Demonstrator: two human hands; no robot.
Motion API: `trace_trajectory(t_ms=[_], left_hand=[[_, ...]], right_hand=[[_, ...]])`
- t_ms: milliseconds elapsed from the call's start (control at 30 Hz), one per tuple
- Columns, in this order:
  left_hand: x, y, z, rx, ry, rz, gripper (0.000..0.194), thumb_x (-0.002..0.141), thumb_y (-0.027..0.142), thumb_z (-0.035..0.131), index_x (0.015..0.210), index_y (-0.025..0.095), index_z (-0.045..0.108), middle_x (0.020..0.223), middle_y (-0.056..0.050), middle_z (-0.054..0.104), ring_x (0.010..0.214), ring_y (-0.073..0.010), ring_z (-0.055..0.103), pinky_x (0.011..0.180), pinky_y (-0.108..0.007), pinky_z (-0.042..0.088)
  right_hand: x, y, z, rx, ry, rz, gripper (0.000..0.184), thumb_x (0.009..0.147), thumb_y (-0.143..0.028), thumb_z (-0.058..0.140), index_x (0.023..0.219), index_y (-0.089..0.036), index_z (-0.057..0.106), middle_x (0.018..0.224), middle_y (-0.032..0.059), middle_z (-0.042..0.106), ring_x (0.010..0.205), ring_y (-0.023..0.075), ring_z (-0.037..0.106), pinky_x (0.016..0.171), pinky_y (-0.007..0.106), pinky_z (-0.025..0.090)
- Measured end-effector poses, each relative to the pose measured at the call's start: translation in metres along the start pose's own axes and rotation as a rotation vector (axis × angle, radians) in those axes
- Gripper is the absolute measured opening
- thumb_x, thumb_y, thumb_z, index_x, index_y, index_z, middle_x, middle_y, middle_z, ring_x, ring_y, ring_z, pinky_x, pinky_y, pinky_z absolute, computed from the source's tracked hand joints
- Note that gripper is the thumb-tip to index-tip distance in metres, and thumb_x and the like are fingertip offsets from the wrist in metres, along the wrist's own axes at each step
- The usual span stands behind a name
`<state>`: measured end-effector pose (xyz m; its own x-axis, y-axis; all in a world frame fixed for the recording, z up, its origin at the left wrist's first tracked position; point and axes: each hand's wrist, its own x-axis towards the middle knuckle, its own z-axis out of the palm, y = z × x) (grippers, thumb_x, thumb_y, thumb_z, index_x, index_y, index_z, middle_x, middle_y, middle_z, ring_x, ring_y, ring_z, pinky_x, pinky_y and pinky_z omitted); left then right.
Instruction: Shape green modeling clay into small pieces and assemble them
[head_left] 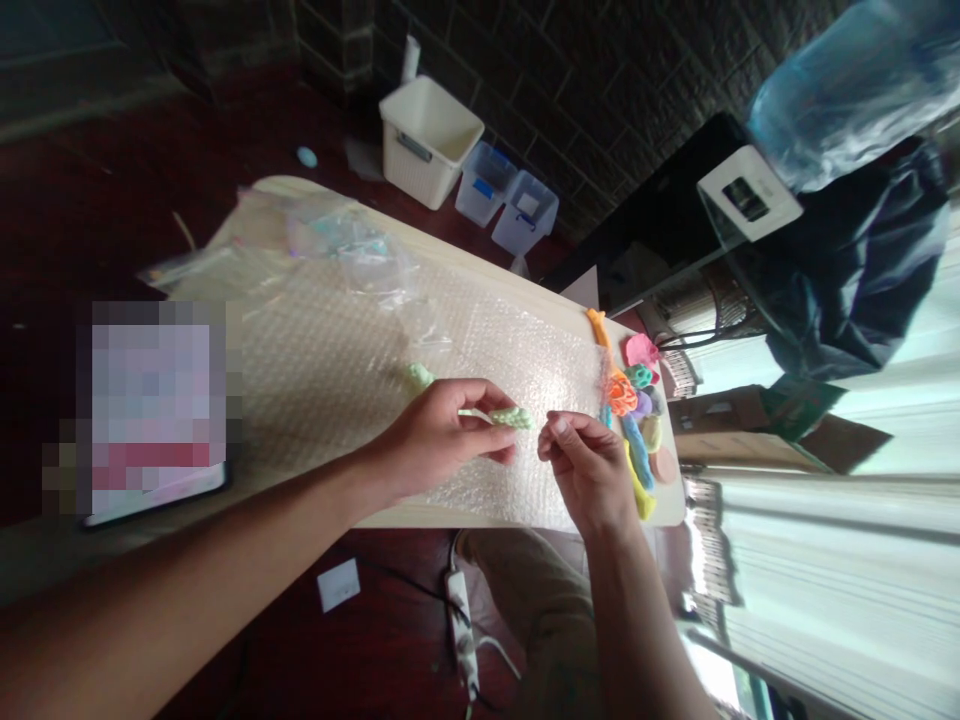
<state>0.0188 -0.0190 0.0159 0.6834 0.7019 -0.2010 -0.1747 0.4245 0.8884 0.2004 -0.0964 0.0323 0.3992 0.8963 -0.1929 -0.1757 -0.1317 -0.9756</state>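
— Fingers [491, 425] of the left hand [435, 440] are pinched shut on a pale green twisted clay piece [510, 416], aren't they?

— Yes, closed round its near end, with the bumpy, rope-like far end sticking out toward the right hand [589, 465]. That hand's fingertips are drawn together just beside the piece; I cannot tell whether they grip anything.

— Where is the piece?

— Held just above a sheet of bubble wrap [360, 370], dimpled and shiny, that covers most of the pale wooden table [667, 510]. A second small green lump [420, 375] lies on the wrap behind the left hand.

— Any writing to read?

— None legible. A tablet [157, 410] at the table's left end has its screen blurred out.

— Containers?

— On the floor beyond the table stand a cream plastic basket [427, 140] with woven-look walls, open, and two translucent bluish tubs [510, 200]; their contents cannot be made out. A crumpled clear plastic bag [330, 245] lies at the table's far end.

— And at the right end?

— A cluster of soft coloured clay shapes [637, 410]: orange, pink, teal, blue and yellow, some strips, some lumps, touching one another
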Motion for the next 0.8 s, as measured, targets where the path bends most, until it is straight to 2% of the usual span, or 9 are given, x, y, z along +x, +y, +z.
trace_trajectory(t_ms=[133,267,367,467,633,700,800], left_hand=[[-0.001,-0.001,-0.002,-0.077,0.011,-0.096,0.018,0.077,0.017,0.078,0.092,0.012,0.068,0.094,-0.007,0.074,0.083,-0.0176,0.075,0.085,-0.035,0.061],[-0.002,0.001,-0.006,-0.075,0.020,-0.086,0.024,0.079,0.016,0.078,0.100,0.011,0.069,0.095,-0.007,0.073,0.081,-0.0166,0.074,0.081,-0.034,0.061],[-0.005,0.005,-0.009,-0.065,-0.011,-0.068,0.030,0.081,0.018,0.077,0.109,0.010,0.069,0.086,-0.005,0.071,0.073,-0.0141,0.070,0.073,-0.031,0.060],[-0.007,0.008,-0.012,-0.042,-0.063,-0.064,0.032,0.083,0.022,0.076,0.112,0.009,0.069,0.076,-0.002,0.069,0.065,-0.0127,0.067,0.066,-0.029,0.058],[-0.007,0.009,-0.015,-0.019,-0.051,-0.042,0.026,0.083,0.029,0.077,0.101,0.011,0.072,0.068,0.000,0.064,0.059,-0.0125,0.062,0.058,-0.028,0.056],[-0.007,0.010,-0.016,-0.023,-0.040,-0.023,0.019,0.084,0.029,0.075,0.093,0.012,0.073,0.068,0.000,0.064,0.063,-0.0131,0.063,0.060,-0.028,0.058],[-0.005,0.010,-0.018,-0.043,-0.041,-0.028,0.015,0.087,0.027,0.072,0.091,0.012,0.073,0.070,-0.002,0.068,0.066,-0.0127,0.065,0.066,-0.027,0.059]], right_hand=[[0.006,0.003,0.012,0.022,0.014,0.019,0.022,0.074,-0.032,0.088,0.093,-0.022,0.083,0.077,0.0020,0.075,0.067,0.0123,0.064,0.067,0.028,0.055],[0.010,0.005,0.020,0.053,0.032,0.033,0.024,0.071,-0.025,0.090,0.093,-0.023,0.083,0.085,0.0024,0.078,0.076,0.0130,0.067,0.076,0.029,0.056],[0.012,0.005,0.023,0.060,0.051,0.038,0.023,0.068,-0.024,0.092,0.089,-0.024,0.083,0.085,0.0018,0.078,0.075,0.0129,0.066,0.073,0.029,0.056],[0.014,0.005,0.025,0.056,0.033,0.032,0.021,0.066,-0.027,0.093,0.083,-0.022,0.082,0.074,-0.0003,0.073,0.066,0.0108,0.061,0.066,0.026,0.053],[0.017,0.005,0.029,0.069,0.025,0.055,0.023,0.077,-0.039,0.086,0.076,-0.018,0.077,0.063,-0.0024,0.061,0.053,0.0074,0.048,0.049,0.022,0.042],[0.018,0.004,0.029,0.089,0.019,0.067,0.022,0.079,-0.038,0.084,0.082,-0.017,0.078,0.066,-0.0018,0.062,0.056,0.0080,0.050,0.051,0.021,0.044],[0.017,0.002,0.029,0.123,-0.035,0.093,0.021,0.079,-0.031,0.084,0.095,-0.018,0.080,0.076,0.0009,0.069,0.066,0.0099,0.059,0.063,0.022,0.052]])
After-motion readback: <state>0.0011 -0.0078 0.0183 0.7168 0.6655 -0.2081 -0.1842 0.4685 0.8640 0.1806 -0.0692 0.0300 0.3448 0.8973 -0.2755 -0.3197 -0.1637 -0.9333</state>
